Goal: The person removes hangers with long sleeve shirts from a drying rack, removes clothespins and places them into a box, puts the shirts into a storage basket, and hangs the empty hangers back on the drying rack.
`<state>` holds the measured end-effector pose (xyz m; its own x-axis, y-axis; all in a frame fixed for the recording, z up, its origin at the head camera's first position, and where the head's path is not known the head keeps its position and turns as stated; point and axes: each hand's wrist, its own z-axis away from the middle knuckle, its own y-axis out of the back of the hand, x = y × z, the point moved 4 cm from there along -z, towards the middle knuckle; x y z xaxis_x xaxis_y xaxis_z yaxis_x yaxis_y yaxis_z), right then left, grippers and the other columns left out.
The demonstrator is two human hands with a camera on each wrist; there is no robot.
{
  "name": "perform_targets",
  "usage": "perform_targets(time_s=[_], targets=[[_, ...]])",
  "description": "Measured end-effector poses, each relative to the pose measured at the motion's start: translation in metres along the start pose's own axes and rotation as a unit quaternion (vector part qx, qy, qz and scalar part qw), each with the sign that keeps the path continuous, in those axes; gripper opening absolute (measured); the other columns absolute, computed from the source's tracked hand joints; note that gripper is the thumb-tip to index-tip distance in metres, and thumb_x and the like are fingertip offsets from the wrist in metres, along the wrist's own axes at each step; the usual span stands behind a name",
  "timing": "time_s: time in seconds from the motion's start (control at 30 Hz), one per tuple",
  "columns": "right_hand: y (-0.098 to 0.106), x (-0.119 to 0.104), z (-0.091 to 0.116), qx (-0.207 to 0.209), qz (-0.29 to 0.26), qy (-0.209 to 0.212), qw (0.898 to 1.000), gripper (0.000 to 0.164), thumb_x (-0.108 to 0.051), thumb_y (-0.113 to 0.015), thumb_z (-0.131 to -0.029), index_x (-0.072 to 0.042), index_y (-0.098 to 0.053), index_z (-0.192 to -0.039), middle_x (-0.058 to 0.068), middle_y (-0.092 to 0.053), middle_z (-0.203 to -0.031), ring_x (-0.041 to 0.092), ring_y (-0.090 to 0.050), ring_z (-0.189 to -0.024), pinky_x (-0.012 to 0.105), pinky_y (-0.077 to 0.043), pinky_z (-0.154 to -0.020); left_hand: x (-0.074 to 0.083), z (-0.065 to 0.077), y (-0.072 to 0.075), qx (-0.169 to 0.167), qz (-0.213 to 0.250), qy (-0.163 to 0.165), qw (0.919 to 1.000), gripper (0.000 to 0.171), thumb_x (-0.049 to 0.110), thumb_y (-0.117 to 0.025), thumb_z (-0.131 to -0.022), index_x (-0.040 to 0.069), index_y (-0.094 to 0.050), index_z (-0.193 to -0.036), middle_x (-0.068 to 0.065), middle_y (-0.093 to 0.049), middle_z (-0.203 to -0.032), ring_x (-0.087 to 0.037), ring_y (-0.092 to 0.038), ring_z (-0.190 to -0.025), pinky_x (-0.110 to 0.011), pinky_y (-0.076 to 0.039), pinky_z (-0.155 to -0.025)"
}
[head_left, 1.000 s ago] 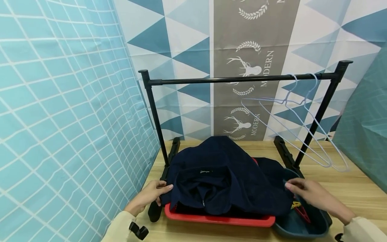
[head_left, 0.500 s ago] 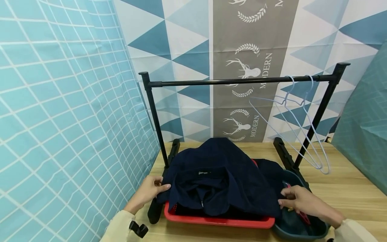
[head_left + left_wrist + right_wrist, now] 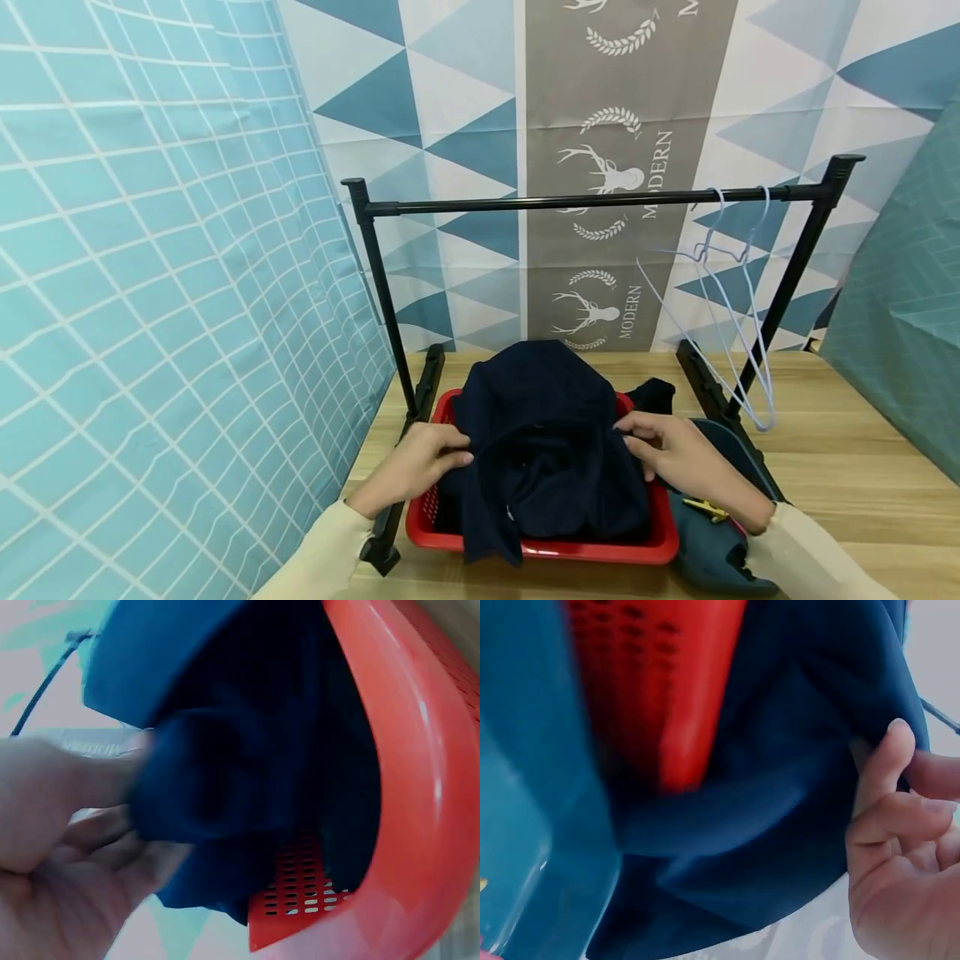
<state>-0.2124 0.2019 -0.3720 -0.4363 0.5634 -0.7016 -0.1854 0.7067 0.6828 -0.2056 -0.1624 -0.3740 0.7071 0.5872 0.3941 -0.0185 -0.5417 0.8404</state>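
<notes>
A dark navy collared jacket [image 3: 536, 392] lies bunched over the red basket [image 3: 667, 525], with part of its front edge hanging over the near rim. At its left side my left hand [image 3: 420, 462] pinches the cloth. My right hand [image 3: 678, 454] pinches the opposite side between thumb and fingers. In the left wrist view the jacket [image 3: 217, 772] is blurred, and its folds hide some fingertips. The right wrist view has my fingers curled on the edge of the jacket [image 3: 795, 825], beside the basket's perforated wall [image 3: 645, 682].
Behind the basket stands a black rack [image 3: 525, 203]. Thin pale hangers [image 3: 750, 333] hang at the right end of its bar. A dark teal basin [image 3: 712, 558] with a yellow clip [image 3: 705, 508] sits to the right, partly under my right forearm. A blue gridded sheet [image 3: 187, 292] borders the left.
Both hands have moved inward and now pinch the jacket's sides closer together. The jacket is narrower and more bunched, uncovering the basket's sides. The hangers have swung.
</notes>
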Motion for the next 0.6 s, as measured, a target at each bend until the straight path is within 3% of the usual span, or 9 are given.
perform_targets(time_s=[0.07, 0.17, 0.23, 0.33, 0.47, 0.6], targets=[[-0.005, -0.006, -0.005, 0.012, -0.006, 0.007, 1.0, 0.019, -0.018, -0.062, -0.105, -0.012, -0.07, -0.121, -0.005, -0.058, -0.061, 0.02, -0.061, -0.055, 0.03, -0.048, -0.059, 0.002, -0.002, -0.01, -0.052, -0.012, -0.016, 0.9984, 0.023, -0.004, -0.07, -0.093, 0.017, -0.078, -0.095, 0.01, -0.065, -0.085, 0.0, -0.053, -0.073, -0.019, -0.046, -0.067], [-0.016, -0.007, -0.009, -0.017, -0.035, 0.024, 0.999, 0.023, -0.023, -0.061, -0.106, -0.012, -0.068, -0.125, -0.001, -0.066, -0.072, 0.019, -0.06, -0.053, 0.031, -0.049, -0.056, 0.001, -0.003, -0.023, -0.107, -0.029, -0.026, 0.9935, 0.034, -0.016, -0.064, -0.084, 0.016, -0.068, -0.074, 0.011, -0.051, -0.072, 0.0, -0.04, -0.065, -0.016, -0.036, -0.061], [-0.027, -0.006, -0.009, -0.075, -0.049, 0.044, 0.995, 0.027, -0.025, -0.059, -0.107, -0.01, -0.067, -0.128, 0.002, -0.071, -0.086, 0.016, -0.059, -0.05, 0.031, -0.052, -0.058, 0.0, -0.001, -0.03, -0.128, -0.042, -0.019, 0.9906, 0.039, -0.019, -0.061, -0.08, 0.016, -0.052, -0.064, 0.011, -0.038, -0.067, -0.003, -0.03, -0.061, -0.017, -0.029, -0.057], [-0.049, 0.0, -0.005, -0.184, -0.047, 0.066, 0.98, 0.027, -0.026, -0.059, -0.107, -0.01, -0.066, -0.127, 0.002, -0.072, -0.102, 0.009, -0.058, -0.047, 0.028, -0.054, -0.06, -0.003, 0.001, -0.037, -0.154, -0.058, 0.001, 0.9863, 0.046, -0.02, -0.059, -0.077, 0.017, -0.038, -0.061, 0.009, -0.029, -0.067, -0.005, -0.025, -0.06, -0.019, -0.025, -0.055], [-0.068, 0.006, -0.001, -0.254, 0.02, 0.091, 0.963, 0.016, -0.025, -0.059, -0.106, -0.016, -0.064, -0.119, -0.01, -0.066, -0.095, 0.0, -0.057, -0.063, 0.022, -0.05, -0.066, -0.008, 0.001, -0.043, -0.194, -0.05, 0.028, 0.9794, 0.048, -0.021, -0.057, -0.079, 0.019, -0.036, -0.062, 0.01, -0.029, -0.066, -0.005, -0.026, -0.059, -0.019, -0.025, -0.054], [-0.065, 0.005, -0.003, -0.246, 0.027, 0.108, 0.963, 0.013, -0.012, -0.058, -0.106, -0.017, -0.064, -0.116, -0.011, -0.061, -0.082, -0.003, -0.054, -0.059, 0.022, -0.049, -0.057, -0.015, -0.004, -0.041, -0.239, -0.009, 0.042, 0.97, 0.043, -0.019, -0.06, -0.085, 0.015, -0.047, -0.061, 0.012, -0.031, -0.062, -0.004, -0.027, -0.057, -0.018, -0.028, -0.053]])
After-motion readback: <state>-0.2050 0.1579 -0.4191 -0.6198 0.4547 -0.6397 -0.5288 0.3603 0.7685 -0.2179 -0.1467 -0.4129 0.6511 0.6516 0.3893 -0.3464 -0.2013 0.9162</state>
